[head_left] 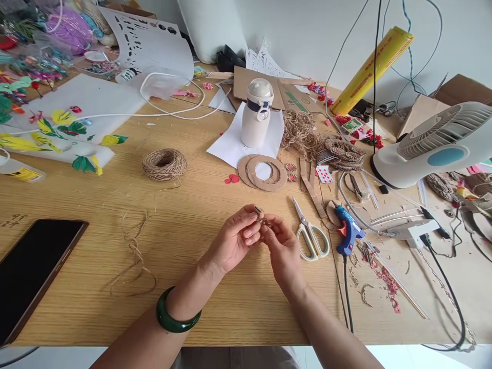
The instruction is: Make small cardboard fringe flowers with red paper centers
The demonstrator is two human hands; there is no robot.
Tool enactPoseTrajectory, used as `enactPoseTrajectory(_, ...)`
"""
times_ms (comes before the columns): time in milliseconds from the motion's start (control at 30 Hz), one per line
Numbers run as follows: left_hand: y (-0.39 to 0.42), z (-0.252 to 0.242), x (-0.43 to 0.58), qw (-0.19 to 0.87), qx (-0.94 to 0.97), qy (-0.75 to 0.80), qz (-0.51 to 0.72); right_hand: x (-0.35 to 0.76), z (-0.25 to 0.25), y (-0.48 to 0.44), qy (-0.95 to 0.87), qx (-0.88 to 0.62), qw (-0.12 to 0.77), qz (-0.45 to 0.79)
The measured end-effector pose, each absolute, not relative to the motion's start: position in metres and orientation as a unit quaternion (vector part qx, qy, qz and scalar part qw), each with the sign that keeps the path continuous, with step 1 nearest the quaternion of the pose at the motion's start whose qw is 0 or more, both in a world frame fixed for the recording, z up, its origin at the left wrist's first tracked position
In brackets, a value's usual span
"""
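My left hand (233, 237) and my right hand (285, 251) meet above the middle of the table, fingertips almost touching. Both are closed in a pinch around a small brown piece (259, 210). Fingers cover most of it, so I cannot tell its exact kind. Right of my right hand lie scissors (313, 236) with pale handles, blades pointing away. A loose length of twine (135, 251) trails across the wood on the left, below a ball of twine (164, 165). Beyond my hands, two cardboard rings (246, 171) overlap beside some small red discs (231, 179).
A white bottle (255, 120) stands on paper at the back. Rightward are a blue glue gun (348, 230) with its cord, a white fan (430, 146) and a power strip (413, 228). A black phone (36, 271) lies at the left front. Craft scraps crowd the far left.
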State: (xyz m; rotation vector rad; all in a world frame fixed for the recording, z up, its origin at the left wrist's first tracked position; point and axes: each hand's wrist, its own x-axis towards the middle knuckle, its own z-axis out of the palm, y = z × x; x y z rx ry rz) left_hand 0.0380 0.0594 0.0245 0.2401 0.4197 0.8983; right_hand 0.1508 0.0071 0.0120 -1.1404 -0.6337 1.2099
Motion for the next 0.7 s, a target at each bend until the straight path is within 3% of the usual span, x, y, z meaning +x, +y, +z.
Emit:
enactPoseTrajectory(233, 0.057, 0.023, 0.041, 0.879, 0.103, 0.225, 0.407, 0.156, 0.015, 0.006, -0.228, -0.465, 0.674, 0.526)
enactPoseTrajectory(533, 0.053, 0.020, 0.042, 0.884, 0.152, 0.234, 0.376, 0.166, 0.023, 0.005, -0.202, -0.387, 0.661, 0.610)
enactPoseTrajectory(700, 0.051, 0.017, 0.043, 0.891, 0.175, 0.217, 0.359, 0.168, 0.026, 0.001, -0.223, -0.405, 0.663, 0.588)
